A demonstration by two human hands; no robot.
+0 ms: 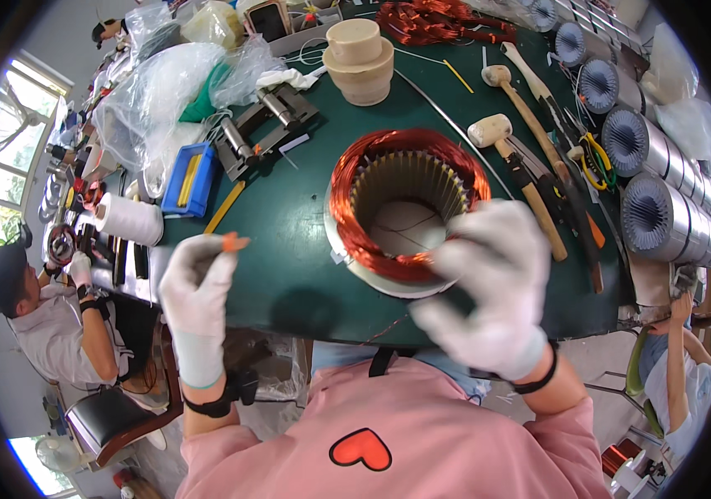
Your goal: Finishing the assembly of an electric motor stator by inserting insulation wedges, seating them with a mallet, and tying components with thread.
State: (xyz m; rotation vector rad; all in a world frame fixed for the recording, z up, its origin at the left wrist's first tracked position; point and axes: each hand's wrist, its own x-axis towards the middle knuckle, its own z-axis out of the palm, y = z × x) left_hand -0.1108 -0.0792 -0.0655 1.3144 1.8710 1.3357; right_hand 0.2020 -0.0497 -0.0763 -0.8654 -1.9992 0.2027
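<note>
In front of me on the green table (289, 200) stands a motor stator (351, 241) wound with copper-red wire, its slotted bore facing up. Loose dark wires cross the bore. To its left, my left hand (197, 287), in a white glove, pinches a small orange piece (234, 242) between thumb and fingers; its exact kind is unclear. My right hand (493, 287), gloved too and smeared by motion, is at the stator's right front edge with the fingers bent and the thumb apart. Whether anything is in it cannot be made out.
Mallets (489, 130) and yellow-handled pliers (597, 160) lie right of the stator, beside stacked metal cores (663, 218). Behind are a beige stepped block (359, 65) and copper wire bundles (439, 21). Leftward are a blue tray (189, 181) and thread spool (128, 219). Two people work nearby.
</note>
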